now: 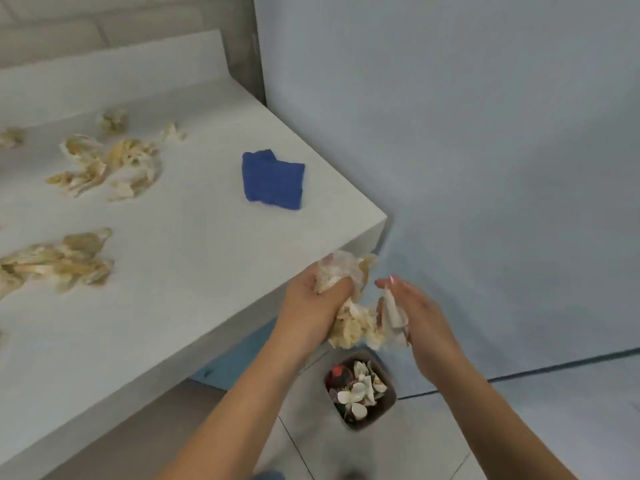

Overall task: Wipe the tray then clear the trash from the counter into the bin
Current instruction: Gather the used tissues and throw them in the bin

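Several heaps of pale yellow, papery trash (110, 168) noted lying on the flat white counter (207, 258), well apart from its near edge. Left hand (313, 299) clenched round a crumpled yellow-and-white bundle of trash (349, 329), held just off the counter's corner and, as far as can be judged, over the small brown square bin (389, 398) on the floor. Right hand (419, 317) released, fingers straight, laid against the bundle's side with a white scrap at the palm. Bin already part filled with mixed scraps. Folded dark blue cloth (273, 180) set down on the counter near the corner, touched by neither hand. No tray in view; wiping step judged finished, though not confirmable. Clearing judged partway: one load ready to drop, the other heaps left to fetch.
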Motion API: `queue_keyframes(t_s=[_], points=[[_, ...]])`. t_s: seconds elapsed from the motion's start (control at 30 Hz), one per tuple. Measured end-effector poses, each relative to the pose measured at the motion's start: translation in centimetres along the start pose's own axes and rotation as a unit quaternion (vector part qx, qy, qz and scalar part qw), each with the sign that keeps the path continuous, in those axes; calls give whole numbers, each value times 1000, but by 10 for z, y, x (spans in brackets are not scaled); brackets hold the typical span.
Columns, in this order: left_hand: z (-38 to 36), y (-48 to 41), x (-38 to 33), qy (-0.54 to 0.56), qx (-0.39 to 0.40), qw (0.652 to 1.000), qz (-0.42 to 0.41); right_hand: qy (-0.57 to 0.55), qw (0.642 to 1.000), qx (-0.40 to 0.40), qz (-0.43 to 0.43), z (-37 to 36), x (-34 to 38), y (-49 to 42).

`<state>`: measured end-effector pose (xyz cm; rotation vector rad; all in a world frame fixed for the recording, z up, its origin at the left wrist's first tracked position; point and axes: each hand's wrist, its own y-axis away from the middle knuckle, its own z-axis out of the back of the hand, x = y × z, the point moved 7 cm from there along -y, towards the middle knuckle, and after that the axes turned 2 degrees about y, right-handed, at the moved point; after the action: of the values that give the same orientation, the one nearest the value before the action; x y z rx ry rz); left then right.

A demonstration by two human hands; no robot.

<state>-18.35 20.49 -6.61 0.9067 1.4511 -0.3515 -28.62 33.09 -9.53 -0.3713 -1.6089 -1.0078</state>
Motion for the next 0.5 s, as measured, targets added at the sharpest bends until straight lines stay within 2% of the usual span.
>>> queue_keyframes(t_s=[0.1, 0.23, 0.33, 0.5], points=[[-25, -18, 98, -9, -20, 997, 68, 41, 996, -11, -78, 42, -96, -31], [-30, -50, 258, -37, -99, 982, 155, 83, 980, -3, -182, 78, -235, -83], [-37, -76, 371, -66, -108, 973, 195, 115, 965, -19, -237, 97, -338, -120], [-57, -123, 503, -176, -63, 967, 173, 193, 957, -36, -214, 113, -452, -168]])
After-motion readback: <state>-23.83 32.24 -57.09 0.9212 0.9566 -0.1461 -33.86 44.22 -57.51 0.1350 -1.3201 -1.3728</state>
